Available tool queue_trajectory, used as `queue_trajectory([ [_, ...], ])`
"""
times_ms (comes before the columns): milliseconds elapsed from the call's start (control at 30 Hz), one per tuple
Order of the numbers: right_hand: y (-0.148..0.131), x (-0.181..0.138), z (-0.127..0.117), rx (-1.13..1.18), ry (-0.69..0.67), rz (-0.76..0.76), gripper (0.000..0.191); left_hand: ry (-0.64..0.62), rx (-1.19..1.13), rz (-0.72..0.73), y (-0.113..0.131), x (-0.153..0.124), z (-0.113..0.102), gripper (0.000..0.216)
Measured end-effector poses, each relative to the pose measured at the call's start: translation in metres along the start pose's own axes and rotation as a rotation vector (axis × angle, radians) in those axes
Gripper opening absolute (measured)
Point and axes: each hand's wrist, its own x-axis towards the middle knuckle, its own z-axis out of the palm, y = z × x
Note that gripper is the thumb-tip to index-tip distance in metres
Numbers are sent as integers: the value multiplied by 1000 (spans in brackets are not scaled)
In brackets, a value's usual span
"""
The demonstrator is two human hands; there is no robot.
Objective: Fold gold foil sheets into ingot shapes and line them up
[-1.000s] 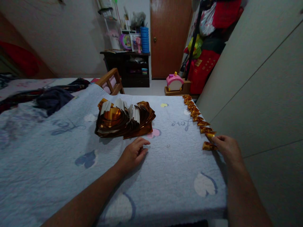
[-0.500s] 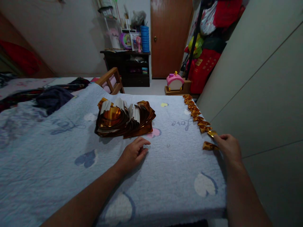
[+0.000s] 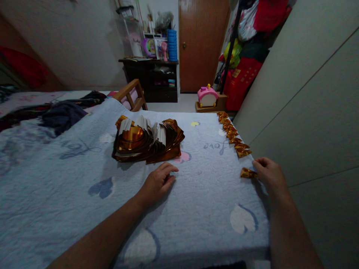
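My right hand (image 3: 269, 175) is at the right edge of the cloth, thumb and fingertips pinched together. Whatever lies between them is hidden. Just below its fingertips lies one folded gold foil piece (image 3: 248, 173), partly covered by the hand. A row of similar folded foil pieces (image 3: 235, 140) runs along the edge, ending a little beyond my fingers. My left hand (image 3: 159, 183) rests on the cloth, holding nothing, with thumb and forefinger apart. Behind it sits a curved stack of gold foil papers (image 3: 146, 144), some showing white backs.
A pale blue quilted cloth (image 3: 196, 209) covers the surface. A tall white panel (image 3: 316, 123) rises close by on the right. Dark clothes (image 3: 64, 117) lie at the left. Beyond the far edge stand a wooden chair (image 3: 131, 93), a pink toy (image 3: 207, 96) and a dark shelf (image 3: 150, 80).
The gold foil piece seen at my right fingertips no longer shows there. My right hand has shifted only slightly. The left hand and the paper stack stay put.
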Motion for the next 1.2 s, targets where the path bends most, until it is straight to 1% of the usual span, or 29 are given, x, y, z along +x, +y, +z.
queue_trajectory([
  [67, -3, -8, -7, -41, -81, -80, 31, 0, -6, -5, 1, 0, 0, 22],
  [100, -3, -12, -10, -89, -82, -113, 31, -1, -8, -6, 1, 0, 0, 22],
  [167, 0, -19, -16, -171, -32, -201, 33, 0, -8, -1, 1, 0, 0, 22],
  [200, 2, -22, -17, -198, -35, -256, 36, 1, -8, 2, 1, -1, 0, 22],
  [267, 7, -25, -17, -235, -80, -320, 36, 4, -8, 7, 1, -1, 0, 22],
  [367, 13, -23, -13, -315, -71, -339, 28, 2, -12, 5, 1, -1, 0, 21],
  [433, 15, -19, -9, -377, -64, -353, 21, 0, -14, 0, 2, -1, 0, 21],
  [500, 14, -14, -7, -422, -65, -375, 18, -2, -15, -5, 3, 0, 0, 22],
  [600, 9, -5, -6, -457, -21, -395, 20, -5, -14, -6, 2, 0, 0, 21],
  [700, 3, 3, -6, -495, 27, -379, 23, -4, -9, -1, 1, 0, 1, 21],
  [800, -2, 9, -4, -533, 30, -361, 26, 2, -5, 4, 0, -1, 1, 21],
  [933, 0, 13, 0, -566, 55, -336, 27, 7, -9, 6, 0, -1, 2, 22],
  [1100, 8, 16, 6, -514, 111, -367, 28, 2, -9, 2, 0, 0, 2, 21],
  [1200, 10, 16, 5, -447, 152, -383, 30, -6, -7, 3, 0, 0, 2, 21],
])
